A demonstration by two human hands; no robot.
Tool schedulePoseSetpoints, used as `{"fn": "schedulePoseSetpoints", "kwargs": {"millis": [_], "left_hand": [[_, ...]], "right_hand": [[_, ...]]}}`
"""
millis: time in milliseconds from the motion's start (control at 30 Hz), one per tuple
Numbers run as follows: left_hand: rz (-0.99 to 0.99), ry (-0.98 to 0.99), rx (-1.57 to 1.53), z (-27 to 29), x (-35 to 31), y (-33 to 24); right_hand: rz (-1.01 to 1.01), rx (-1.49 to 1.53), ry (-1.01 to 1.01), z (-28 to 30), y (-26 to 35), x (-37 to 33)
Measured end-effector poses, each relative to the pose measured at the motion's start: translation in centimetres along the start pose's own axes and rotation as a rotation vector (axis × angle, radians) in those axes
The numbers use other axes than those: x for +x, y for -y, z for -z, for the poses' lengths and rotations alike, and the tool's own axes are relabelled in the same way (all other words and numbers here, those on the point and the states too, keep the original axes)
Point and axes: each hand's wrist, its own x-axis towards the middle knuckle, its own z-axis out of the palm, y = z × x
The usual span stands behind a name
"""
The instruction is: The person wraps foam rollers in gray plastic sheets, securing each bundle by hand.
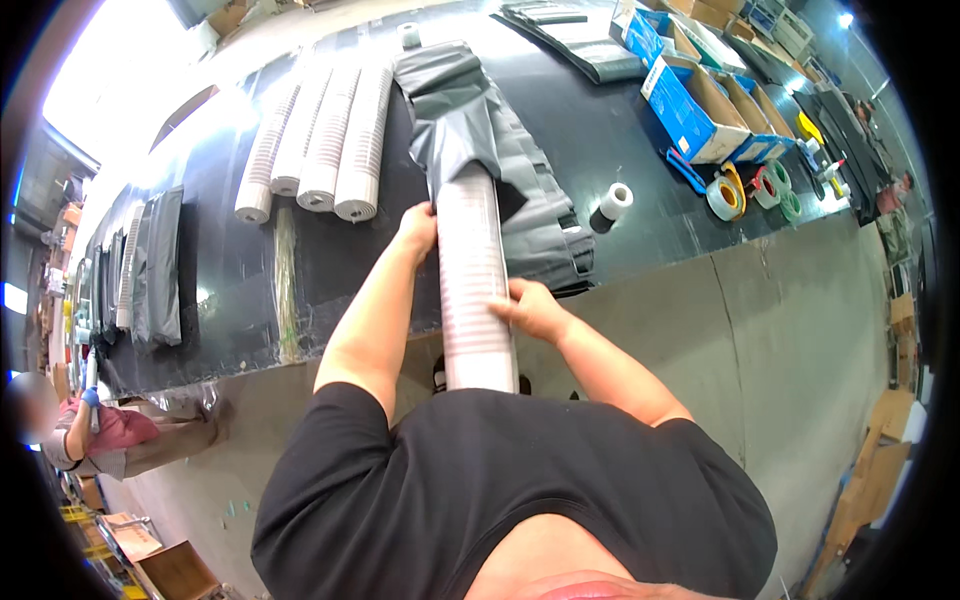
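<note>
Between the fingers of the left hand [418,230] and right hand [540,312] lay 1 whitish, brown-banded roll [472,270], far end inside a grey sleeve [455,140]. The right fingers spread against it; the left's state I couldn't tell.

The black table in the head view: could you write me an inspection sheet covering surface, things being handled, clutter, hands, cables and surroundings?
Surface: black table, shiny, marked near its front edge.
Things being handled: striped roll, far end inside a grey plastic bag.
Clutter: four wrapped rolls, blue cardboard boxes, tape rolls.
Hands: left hand at the bag's mouth, fingers partly hidden; right hand touching the striped roll's side.
Cables: nothing seen.
Surroundings: grey floor; co-worker at left.
</note>
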Motion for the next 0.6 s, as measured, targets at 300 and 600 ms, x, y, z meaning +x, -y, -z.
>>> {"fn": "schedulePoseSetpoints", "kwargs": {"millis": [300, 600], "left_hand": [[-0.05, 0.028, 0.348, 2.7, 0.3, 2.7], [-0.226, 0.356, 0.616, 6.3, -11.5, 0.9]], "right_hand": [[-0.147, -0.409, -0.472, 4.3, 5.1, 14.6], [0.267, -0.827, -0.078, 0.7, 0.9, 1.3]]}}
